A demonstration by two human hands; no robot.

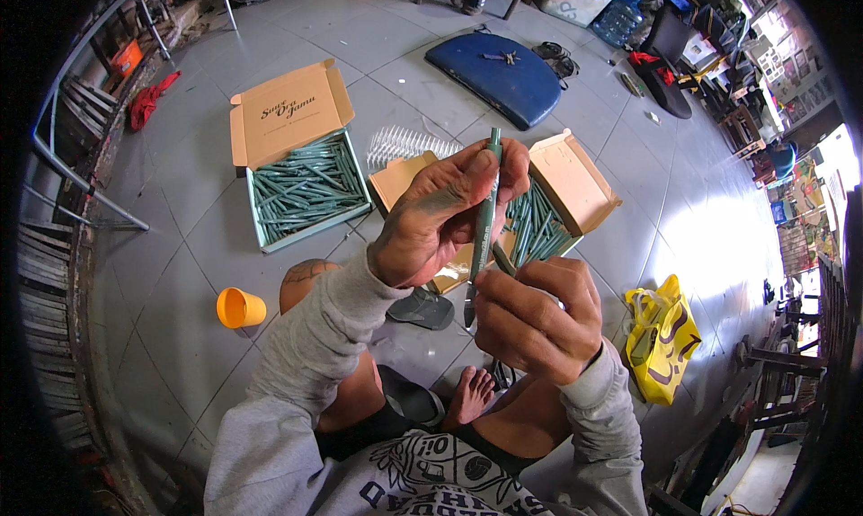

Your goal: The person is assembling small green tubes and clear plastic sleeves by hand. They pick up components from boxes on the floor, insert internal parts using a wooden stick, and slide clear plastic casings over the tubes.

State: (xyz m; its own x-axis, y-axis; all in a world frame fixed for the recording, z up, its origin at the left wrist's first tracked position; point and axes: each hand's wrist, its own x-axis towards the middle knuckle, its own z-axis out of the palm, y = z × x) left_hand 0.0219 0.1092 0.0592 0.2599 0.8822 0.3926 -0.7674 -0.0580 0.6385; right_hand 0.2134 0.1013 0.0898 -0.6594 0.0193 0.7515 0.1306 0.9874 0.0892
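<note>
Two hands worked one green pen (485, 212) above the lap, left hand (440, 215) grasping its barrel upright, right hand (530, 314) clenched, apparently pinching a small part, open pen-filled boxes (306, 188) on the tiled floor (180, 273) beyond.

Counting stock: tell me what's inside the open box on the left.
The open box holds a loose heap of green pens, filling it wall to wall. Its floor and any lower layers are covered by the pens on top.

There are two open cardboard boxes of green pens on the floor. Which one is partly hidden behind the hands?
The right-hand box: the left hand and the raised green pen cover part of it. The other box, further left, lies fully in view.
</note>
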